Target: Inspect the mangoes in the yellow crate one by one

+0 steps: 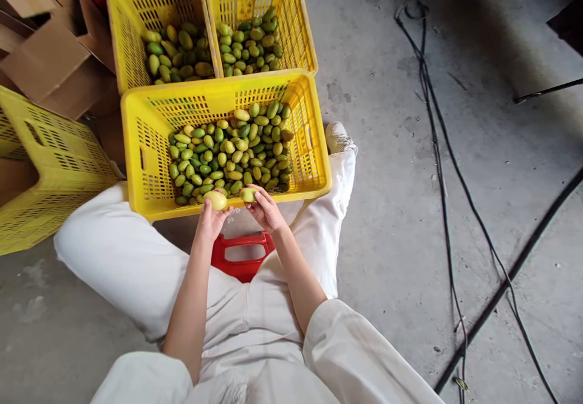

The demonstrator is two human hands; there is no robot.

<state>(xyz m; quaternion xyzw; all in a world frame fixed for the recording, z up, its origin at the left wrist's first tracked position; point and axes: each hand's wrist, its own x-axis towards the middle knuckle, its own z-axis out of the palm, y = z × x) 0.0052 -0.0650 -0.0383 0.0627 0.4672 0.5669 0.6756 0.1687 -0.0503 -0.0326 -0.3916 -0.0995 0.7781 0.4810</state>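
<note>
My left hand [210, 220] grips a pale yellow-green fruit [217, 200] at the near rim of a yellow crate [136, 143]. Beside it, my right hand [265, 210] is closed on a smaller green fruit [248, 194]. The crate holds a heap of small green and yellowish oval fruits [232, 149]. Both hands sit just over the crate's front edge, between my knees in white trousers.
Two more yellow crates [132, 15] [300, 27] with green fruits stand behind. An upturned yellow crate [45, 167] lies at left, near flattened cardboard [45, 58]. A red stool [241, 258] is under me. Black cables [437, 149] run over the concrete floor at right.
</note>
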